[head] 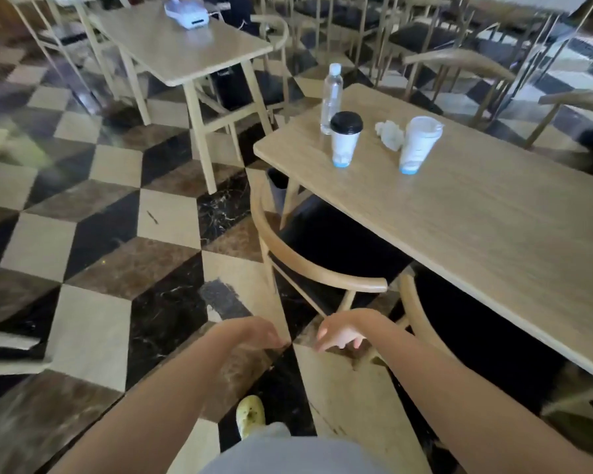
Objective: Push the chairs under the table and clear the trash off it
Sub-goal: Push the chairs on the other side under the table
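Both bare arms reach forward and down over the checkered floor, and neither hand holds anything. The left hand hangs with its fingers curled loosely downward, empty, touching nothing. The right hand is spread more, its fingers slack and apart, pointing down; it sits in front of the curved back of the nearer chair, but whether it touches the wood cannot be told because of blur. A second chair with a dark seat stands just beyond, its seat partly under the left edge of the table. At the far end of the tabletop stand a clear water bottle, a paper cup with a black lid, a crumpled napkin and a second cup with a clear lid, all close together. A yellowish shoe shows on the floor below the arms. Another table stands farther back on the left.
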Tool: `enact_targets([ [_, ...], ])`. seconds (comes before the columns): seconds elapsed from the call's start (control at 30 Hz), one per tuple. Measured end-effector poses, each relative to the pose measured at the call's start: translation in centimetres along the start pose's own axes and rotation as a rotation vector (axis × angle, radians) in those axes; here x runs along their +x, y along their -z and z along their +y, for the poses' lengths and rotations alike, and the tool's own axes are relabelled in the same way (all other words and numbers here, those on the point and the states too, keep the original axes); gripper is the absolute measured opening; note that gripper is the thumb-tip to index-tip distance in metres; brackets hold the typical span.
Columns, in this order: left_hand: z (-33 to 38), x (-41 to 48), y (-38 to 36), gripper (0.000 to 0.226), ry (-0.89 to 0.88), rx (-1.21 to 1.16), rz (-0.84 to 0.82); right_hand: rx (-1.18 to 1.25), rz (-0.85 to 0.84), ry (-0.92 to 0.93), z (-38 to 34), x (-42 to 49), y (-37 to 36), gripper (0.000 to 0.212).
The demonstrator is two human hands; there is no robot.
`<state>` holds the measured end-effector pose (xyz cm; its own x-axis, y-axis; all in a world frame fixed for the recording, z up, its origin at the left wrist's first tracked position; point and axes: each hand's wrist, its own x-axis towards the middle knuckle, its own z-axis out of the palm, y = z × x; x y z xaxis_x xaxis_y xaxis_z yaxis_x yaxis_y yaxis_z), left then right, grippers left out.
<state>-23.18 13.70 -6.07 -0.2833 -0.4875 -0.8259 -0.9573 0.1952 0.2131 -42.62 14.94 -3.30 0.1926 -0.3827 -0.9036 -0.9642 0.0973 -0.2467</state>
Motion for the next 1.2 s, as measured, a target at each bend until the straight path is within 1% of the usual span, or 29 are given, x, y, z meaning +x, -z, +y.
enact_targets([
  [0.1, -5.9, 0.8, 2.1, 0.058, 0.033, -0.024, -0.041, -0.029, -0.098, 0.011, -5.7, 3.8, 2.1, 0.064],
  [0.23, -13.2, 1.2, 5.4, 0.053, 0.065, -0.041, -0.067, -0.034, -0.201, 0.002, -12.8, 8.1, 5.7, 0.058],
  [0.37, -19.4, 1.4, 9.0, 0.05, 0.065, -0.054, -0.076, 0.001, -0.227, -0.007, -18.2, 11.4, 9.5, 0.059],
  [0.57, -25.6, 4.2, 13.9, 0.055, 0.058, -0.074, -0.086, 0.006, -0.233, 0.014, -23.7, 15.7, 16.1, 0.058],
  [0.7, -29.1, 7.4, 18.9, 0.055, 0.037, -0.064, -0.078, 0.022, -0.215, -0.013, -26.4, 20.1, 21.2, 0.06],
  [0.83, -32.7, 10.9, 26.1, 0.058, 0.043, -0.093, -0.028, 0.084, -0.172, -0.007, -28.6, 24.6, 27.7, 0.06],
  [0.9, -34.3, 12.2, 30.0, 0.056, 0.041, -0.076, -0.032, 0.117, -0.151, -0.004, -29.4, 26.5, 30.9, 0.06],
  [1.0, -36.0, 14.4, 35.5, 0.055, 0.033, -0.058, -0.054, 0.154, -0.105, 0.01, -29.9, 28.6, 35.7, 0.058],
  [1.1, -37.0, 16.7, 40.4, 0.052, 0.02, -0.059, -0.017, 0.201, -0.022, 0.026, -29.6, 30.4, 40.1, 0.051],
  [1.2, -37.5, 19.7, 45.0, 0.05, -0.008, -0.026, -0.005, 0.317, 0.029, -0.046, -28.4, 32.9, 43.9, 0.053],
])
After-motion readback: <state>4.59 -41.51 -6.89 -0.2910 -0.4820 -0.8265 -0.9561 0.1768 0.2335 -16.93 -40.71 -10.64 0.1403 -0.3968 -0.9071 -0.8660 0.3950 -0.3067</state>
